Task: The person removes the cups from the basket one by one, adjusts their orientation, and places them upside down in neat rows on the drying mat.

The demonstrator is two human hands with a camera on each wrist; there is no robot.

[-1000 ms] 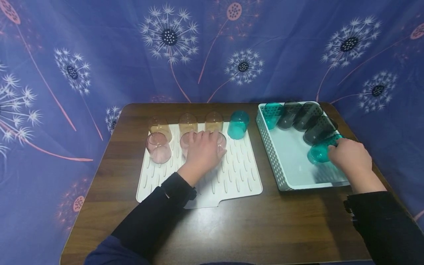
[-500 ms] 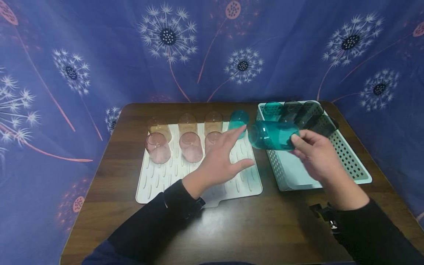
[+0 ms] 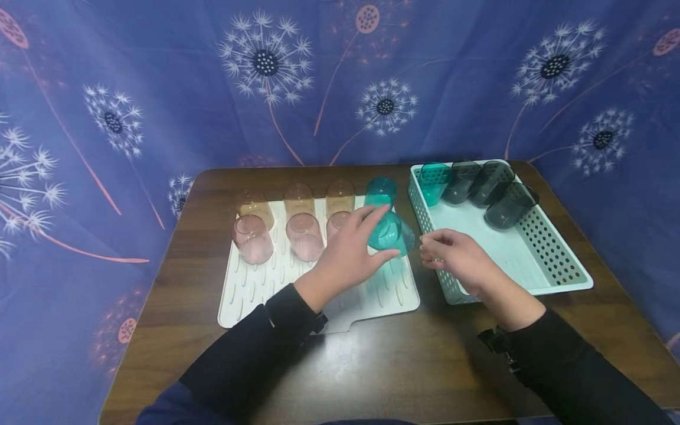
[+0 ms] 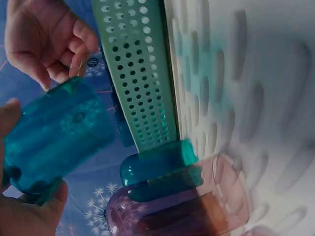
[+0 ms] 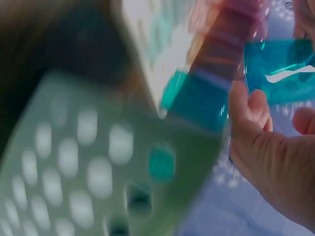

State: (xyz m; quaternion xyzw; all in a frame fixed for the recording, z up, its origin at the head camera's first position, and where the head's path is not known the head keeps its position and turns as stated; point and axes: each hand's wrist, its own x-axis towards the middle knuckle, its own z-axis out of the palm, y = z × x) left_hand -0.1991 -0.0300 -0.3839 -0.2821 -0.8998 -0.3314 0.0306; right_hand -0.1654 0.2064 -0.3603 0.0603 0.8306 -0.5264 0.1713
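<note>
My left hand (image 3: 340, 257) holds a teal glass (image 3: 390, 233) between thumb and fingers, over the right part of a white ridged drying mat (image 3: 372, 301). In the left wrist view this glass (image 4: 64, 132) lies tilted, its rim towards the right hand. My right hand (image 3: 457, 257) is just right of that rim, fingers loosely bent, holding nothing. Upside down on the mat stand another teal glass (image 3: 380, 190), three amber glasses (image 3: 298, 200) in the back row and three pink glasses (image 3: 304, 239) in front. My left hand partly covers the rightmost pink one.
A pale green perforated basket (image 3: 448, 289) stands right of the mat. At its back are one teal glass (image 3: 434, 184) and three smoky grey glasses (image 3: 507, 209), the nearest one leaning. A patterned blue cloth (image 3: 329, 88) hangs behind the brown wooden table (image 3: 382, 372).
My right hand lifted the teal glass out of the basket and carried it left. My left hand moved off the pink glasses and took the teal glass; the right hand let go.
</note>
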